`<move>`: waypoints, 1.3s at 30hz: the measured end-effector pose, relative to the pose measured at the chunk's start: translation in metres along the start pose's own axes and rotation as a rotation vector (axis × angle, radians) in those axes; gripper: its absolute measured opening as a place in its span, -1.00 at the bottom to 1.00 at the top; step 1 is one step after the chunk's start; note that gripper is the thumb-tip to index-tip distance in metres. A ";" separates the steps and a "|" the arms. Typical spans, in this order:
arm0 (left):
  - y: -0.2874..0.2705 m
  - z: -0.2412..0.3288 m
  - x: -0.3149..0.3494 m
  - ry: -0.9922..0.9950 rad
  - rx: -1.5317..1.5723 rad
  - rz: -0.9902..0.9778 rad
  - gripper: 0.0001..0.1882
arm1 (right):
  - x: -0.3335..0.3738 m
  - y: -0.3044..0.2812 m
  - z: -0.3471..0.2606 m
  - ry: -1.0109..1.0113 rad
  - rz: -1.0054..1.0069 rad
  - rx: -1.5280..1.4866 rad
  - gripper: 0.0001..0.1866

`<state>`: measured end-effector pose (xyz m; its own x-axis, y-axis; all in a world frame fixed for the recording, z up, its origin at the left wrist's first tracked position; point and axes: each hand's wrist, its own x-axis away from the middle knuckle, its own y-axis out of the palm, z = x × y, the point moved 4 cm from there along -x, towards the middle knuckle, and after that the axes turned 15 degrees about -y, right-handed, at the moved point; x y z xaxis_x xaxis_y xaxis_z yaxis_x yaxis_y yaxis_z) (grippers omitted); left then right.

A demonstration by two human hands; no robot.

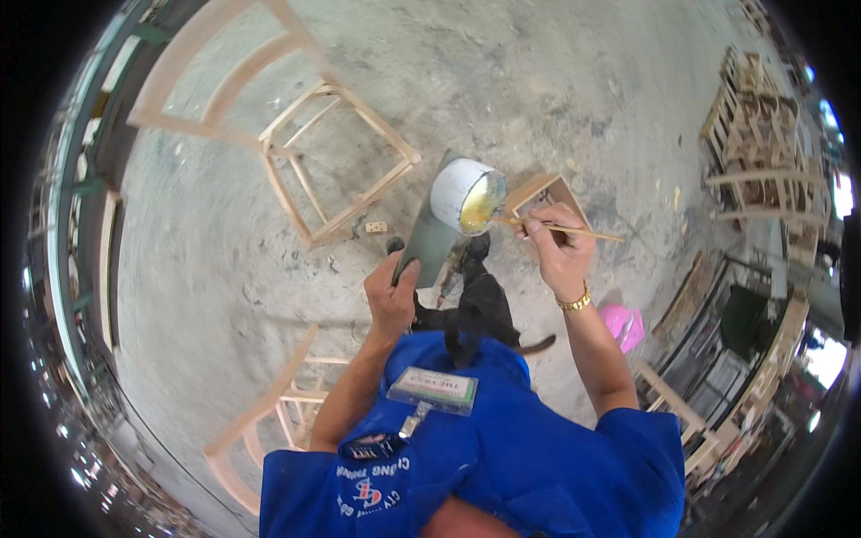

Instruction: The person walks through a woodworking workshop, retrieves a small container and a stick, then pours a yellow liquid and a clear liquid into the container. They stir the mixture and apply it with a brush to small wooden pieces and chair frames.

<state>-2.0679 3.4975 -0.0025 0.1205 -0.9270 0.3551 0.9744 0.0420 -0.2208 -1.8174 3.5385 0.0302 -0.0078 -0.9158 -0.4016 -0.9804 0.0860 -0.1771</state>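
My left hand (pixel 391 296) grips the near edge of a flat dark green board (pixel 427 247), thumb on top. On the board's far end is a white round can (pixel 451 188), its mouth facing my right hand. Yellow stuff (pixel 475 213) coats the can's inside. Between the thumb and fingers of my right hand (pixel 560 253) is a thin wooden stick (pixel 599 235). One end of it reaches into the can's mouth; whether that end has bristles I cannot make out.
A bare wooden chair frame (pixel 386 134) stands ahead on the left, another chair (pixel 269 412) near my left elbow. Beyond my right hand is a small wooden box (pixel 565 190). A pink bag (pixel 622 326) lies right of my forearm. Chair frames (pixel 762 179) are piled far right.
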 end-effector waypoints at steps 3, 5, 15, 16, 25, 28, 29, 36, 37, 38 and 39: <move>0.010 -0.057 -0.026 -0.109 -0.009 -0.057 -0.79 | 0.032 0.007 0.061 0.171 0.161 0.051 -0.94; 0.019 -0.104 -0.057 -0.155 -0.054 -0.096 -0.79 | 0.044 0.026 0.105 0.141 -0.066 0.132 -0.94; 0.123 -0.498 -0.246 -0.313 -0.420 -0.282 -0.68 | 0.180 0.097 0.491 0.381 -0.224 0.229 -0.88; 0.140 -0.547 -0.267 -0.605 -0.029 -0.496 -0.67 | 0.195 0.100 0.532 0.414 -0.224 0.219 -0.88; 0.162 -0.719 -0.348 -0.458 -0.748 -0.532 -0.64 | 0.273 0.136 0.700 0.274 -0.315 0.211 -0.88; 0.166 -0.705 -0.340 -0.006 -1.134 -0.394 -0.50 | 0.284 0.146 0.719 0.190 -0.372 0.255 -0.88; 0.163 -0.700 -0.338 0.122 -1.146 -0.379 -0.31 | 0.284 0.149 0.722 0.195 -0.395 0.271 -0.87; 0.177 -0.700 -0.315 0.371 -1.207 -0.295 -0.09 | 0.272 0.155 0.722 0.198 -0.467 0.280 -0.83; 0.180 -0.703 -0.315 0.366 -1.205 -0.286 -0.08 | 0.268 0.153 0.720 0.120 -0.445 0.299 -0.84; 0.181 -0.705 -0.315 0.359 -1.202 -0.278 -0.07 | 0.271 0.157 0.717 0.070 -0.520 0.280 -0.84; 0.180 -0.707 -0.315 0.357 -1.186 -0.268 -0.08 | 0.277 0.160 0.712 0.020 -0.596 0.261 -0.84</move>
<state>-2.0651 3.5338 -0.7964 -0.2909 -0.9113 0.2915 0.1701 -0.3491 -0.9215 -1.8364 3.5778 -0.7497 0.5163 -0.8430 -0.1506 -0.7378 -0.3486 -0.5779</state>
